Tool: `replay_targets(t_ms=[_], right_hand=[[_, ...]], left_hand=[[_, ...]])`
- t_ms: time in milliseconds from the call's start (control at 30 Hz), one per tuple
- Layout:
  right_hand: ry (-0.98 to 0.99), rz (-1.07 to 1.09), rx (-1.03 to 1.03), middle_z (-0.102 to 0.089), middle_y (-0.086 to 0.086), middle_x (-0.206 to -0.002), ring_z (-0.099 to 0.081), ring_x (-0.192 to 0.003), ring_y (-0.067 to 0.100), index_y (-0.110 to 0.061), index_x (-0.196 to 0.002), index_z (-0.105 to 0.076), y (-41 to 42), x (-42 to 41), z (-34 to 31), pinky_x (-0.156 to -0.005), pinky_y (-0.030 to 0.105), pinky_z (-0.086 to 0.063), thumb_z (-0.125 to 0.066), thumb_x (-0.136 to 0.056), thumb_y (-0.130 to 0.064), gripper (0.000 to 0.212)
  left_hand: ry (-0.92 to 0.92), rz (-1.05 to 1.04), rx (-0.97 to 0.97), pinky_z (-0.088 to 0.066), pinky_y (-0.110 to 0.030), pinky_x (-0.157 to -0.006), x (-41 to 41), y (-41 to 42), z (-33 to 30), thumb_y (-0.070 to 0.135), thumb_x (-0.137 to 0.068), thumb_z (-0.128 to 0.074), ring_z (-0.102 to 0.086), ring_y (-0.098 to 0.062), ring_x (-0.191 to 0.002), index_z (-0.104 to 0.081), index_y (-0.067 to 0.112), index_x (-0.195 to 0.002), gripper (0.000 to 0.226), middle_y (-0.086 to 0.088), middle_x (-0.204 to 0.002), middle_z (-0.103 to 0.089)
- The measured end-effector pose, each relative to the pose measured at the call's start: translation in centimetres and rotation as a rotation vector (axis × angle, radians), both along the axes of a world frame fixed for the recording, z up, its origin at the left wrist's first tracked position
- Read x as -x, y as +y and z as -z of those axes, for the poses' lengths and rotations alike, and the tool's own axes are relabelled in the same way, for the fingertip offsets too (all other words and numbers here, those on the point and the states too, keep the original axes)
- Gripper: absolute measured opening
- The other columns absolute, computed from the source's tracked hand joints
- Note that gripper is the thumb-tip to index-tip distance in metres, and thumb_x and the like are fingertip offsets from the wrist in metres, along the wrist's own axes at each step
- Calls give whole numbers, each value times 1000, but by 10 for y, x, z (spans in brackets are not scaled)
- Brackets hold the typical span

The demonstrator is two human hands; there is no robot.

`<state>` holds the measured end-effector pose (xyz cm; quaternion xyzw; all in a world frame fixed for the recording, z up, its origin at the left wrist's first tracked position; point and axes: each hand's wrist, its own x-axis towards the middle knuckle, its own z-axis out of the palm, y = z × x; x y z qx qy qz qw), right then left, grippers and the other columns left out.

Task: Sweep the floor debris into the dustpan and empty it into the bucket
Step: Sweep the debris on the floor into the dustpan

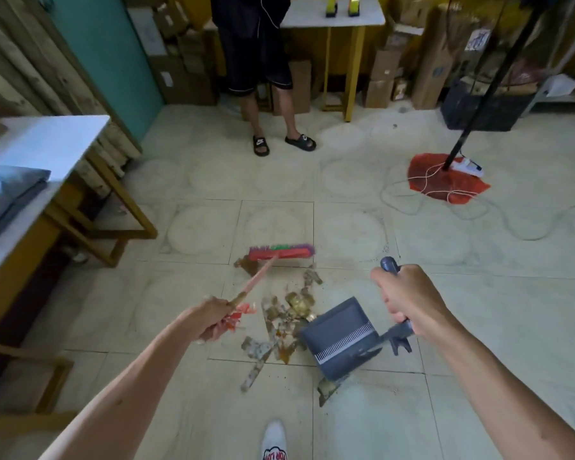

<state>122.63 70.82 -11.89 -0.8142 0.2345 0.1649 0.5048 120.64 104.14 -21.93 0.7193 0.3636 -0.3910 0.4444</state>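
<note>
A pile of brown and beige debris (287,322) lies on the pale tiled floor in front of me. My left hand (213,318) grips the pink handle of a broom whose red head (281,252) with purple and green bristles rests on the floor just beyond the pile. My right hand (409,295) is closed around the upright handle of a grey-blue dustpan (341,336). The pan sits on the floor at the pile's right side, its mouth turned toward the debris. No bucket is in view.
A person in black shorts and slides (284,142) stands ahead by a yellow-legged table (352,61). A wooden table (30,151) is at left. A black pole on a red mat (445,179) with cords stands right. Cardboard boxes line the far wall. My white shoe (274,439) is below.
</note>
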Motion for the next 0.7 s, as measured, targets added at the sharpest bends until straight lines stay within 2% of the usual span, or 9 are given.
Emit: replay_targets(t_ms=[67,100,133,233,300,333,433,533,700], right_hand=[[-4,-4,2,-40,1,-48,-26,-26,10,-14,-68,-44,23,-20,7,-34,11,-21,-55,-84,-16,19],[-9,-7,7,-39,0,-47,-26,-26,10,-14,-67,-44,35,-30,12,-34,10,-21,-55,-84,-15,20],[-13,-11,12,-38,-1,-46,-25,-25,10,-14,-67,-43,45,-39,17,-33,10,-20,-55,-85,-15,22],[-25,-50,27,-36,-4,-41,-26,-25,10,-15,-65,-40,75,-65,33,-31,12,-21,-55,-85,-14,25],[-29,-100,39,-35,-6,-40,-26,-26,11,-16,-66,-40,94,-79,38,-31,12,-21,-55,-83,-14,23],[-27,-123,48,-36,-5,-42,-26,-26,11,-16,-66,-40,102,-85,37,-31,13,-22,-55,-82,-15,22],[-15,-158,69,-40,1,-50,-28,-29,11,-16,-68,-41,114,-98,31,-33,14,-22,-54,-80,-16,17],[0,-221,106,-44,2,-52,-31,-32,13,-16,-72,-46,120,-104,26,-33,16,-23,-54,-80,-18,11],[2,-294,124,-47,2,-51,-32,-27,12,-14,-71,-49,117,-101,21,-32,14,-23,-56,-81,-21,14]], left_hand=[[9,-54,-13,-23,-11,-24,-32,21,10,28,-106,-38,-30,-4,-22,-58,7,-66,48,3,-38,-44],[32,-64,-29,-22,-11,-24,-48,28,18,26,-106,-36,-29,-4,-20,-55,7,-64,50,3,-36,-43],[56,-77,-40,-22,-10,-23,-65,33,30,23,-106,-33,-28,-4,-19,-56,5,-68,48,2,-37,-43],[106,-106,-33,-24,-13,-26,-98,39,69,19,-106,-30,-29,-6,-21,-55,1,-99,32,-4,-56,-45],[104,-37,-33,-28,-19,-35,-91,33,82,13,-104,-39,-33,-8,-34,-57,-2,-112,24,-8,-68,-52],[96,-4,-27,-29,-20,-38,-77,30,86,13,-102,-45,-34,-9,-38,-59,-4,-111,23,-9,-73,-57],[143,38,-77,-30,-22,-32,-30,30,80,21,-102,-44,-36,-9,-31,-64,1,-87,32,-4,-53,-53],[177,-127,39,-22,-17,-35,1,47,58,19,-103,-29,-33,-8,-24,-62,6,-69,50,-1,-41,-45],[38,-365,92,-22,-8,-29,51,61,30,24,-106,-28,-31,-8,-21,-59,5,-67,54,1,-36,-40]])
